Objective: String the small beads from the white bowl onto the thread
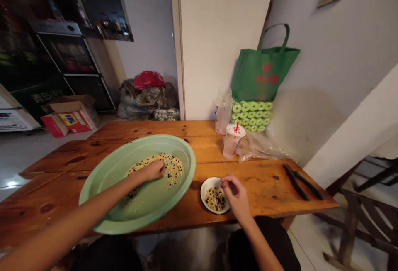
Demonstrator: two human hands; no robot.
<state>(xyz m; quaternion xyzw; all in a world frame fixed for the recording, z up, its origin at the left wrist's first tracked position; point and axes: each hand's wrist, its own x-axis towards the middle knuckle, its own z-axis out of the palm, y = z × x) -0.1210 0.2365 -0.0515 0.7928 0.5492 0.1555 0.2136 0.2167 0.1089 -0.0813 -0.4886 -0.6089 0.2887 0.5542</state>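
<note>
the wooden table (264, 190) is the largest thing here, and it reaches across the whole front of the person. on its left half stands the green basin (152, 204), wide and shallow; in this view its long axis goes slantwise, from near left to far right. at the back, the green bag (264, 76) rests upon a pack (251, 113) of light green rolls. the pliers (294, 179) lie at the right end with handles apart, and the cup (231, 144) with a red straw stands upright behind the bowl (207, 186). this bowl is small and white, and it sits between the basin and the right hand (236, 192).

the pale and dark beans (177, 167) lie in a curved band on the basin floor, directly at the fingers of the left hand (155, 169), so this hand is the nearer one to them. its fingers are curled downward; what is under them is hidden, and i cannot tell if they pinch a bean. the right fingers are bent over the right rim of the bowl, thumb close to forefinger, but whether they meet i cannot tell. the mixed beans (215, 199) in the bowl lie just to their left and below.
</note>
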